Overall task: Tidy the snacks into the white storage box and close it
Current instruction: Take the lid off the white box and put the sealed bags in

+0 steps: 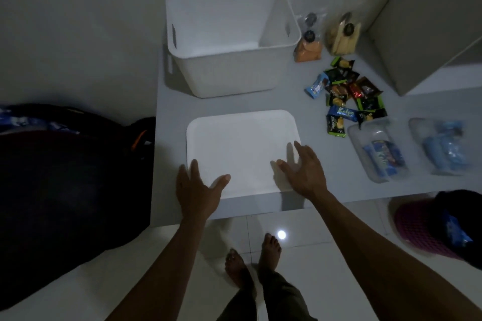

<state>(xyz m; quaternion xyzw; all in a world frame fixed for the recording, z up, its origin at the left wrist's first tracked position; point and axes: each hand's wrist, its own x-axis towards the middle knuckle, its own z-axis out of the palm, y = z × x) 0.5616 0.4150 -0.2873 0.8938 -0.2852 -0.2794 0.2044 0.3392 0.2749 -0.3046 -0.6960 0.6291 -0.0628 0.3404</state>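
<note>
White plastic lid (241, 148) is lying flat on the near tabletop (326, 180), both grips released, left hand (198, 190) and right hand (303, 172) spread at its near corners. Storage box (229, 60) is standing empty beyond; snacks (344, 96) are waiting at right, evidently next to be loaded.

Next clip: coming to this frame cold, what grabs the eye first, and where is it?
The bright white lid lies flat at the table's near edge, with the left hand and right hand spread open at its near corners. Behind it stands the white storage box, open and empty as far as can be seen. To the right, a colourful heap of snack packets lies on the table.
</note>
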